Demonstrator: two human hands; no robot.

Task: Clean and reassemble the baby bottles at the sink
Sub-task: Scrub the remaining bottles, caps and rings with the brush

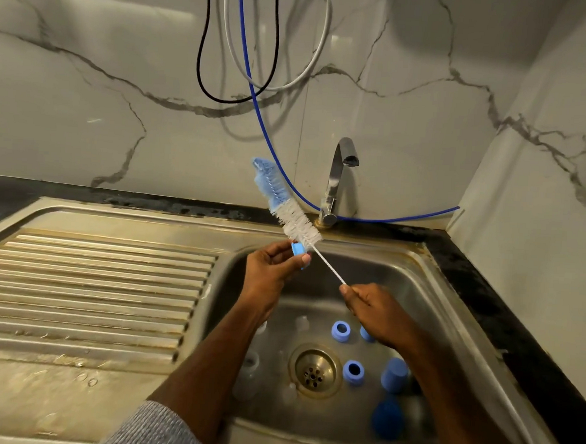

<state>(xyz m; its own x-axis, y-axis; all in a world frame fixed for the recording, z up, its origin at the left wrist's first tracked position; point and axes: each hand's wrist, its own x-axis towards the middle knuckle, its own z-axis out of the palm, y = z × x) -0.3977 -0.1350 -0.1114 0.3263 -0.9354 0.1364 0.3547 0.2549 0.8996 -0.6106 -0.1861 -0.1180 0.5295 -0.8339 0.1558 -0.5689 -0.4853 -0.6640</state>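
Left hand (275,268) pinched a blue bottle ring (298,249), right hand (378,313) gripped the bottle brush (292,215) wire, above the sink (428,281)

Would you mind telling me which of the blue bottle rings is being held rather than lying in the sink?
The blue ring pinched in the left hand, beside the bottle brush; the others lie in the sink basin.

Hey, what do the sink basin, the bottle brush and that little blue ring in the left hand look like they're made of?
Sink basin: likely stainless steel, with a dull brushed grey sheen, soft reflections and brownish staining.
Bottle brush: thin twisted wire stem with white bristles, probably nylon; the blue tip looks like soft sponge or foam.
Blue ring, pinched in the left hand: apparently matte moulded plastic, evenly coloured.
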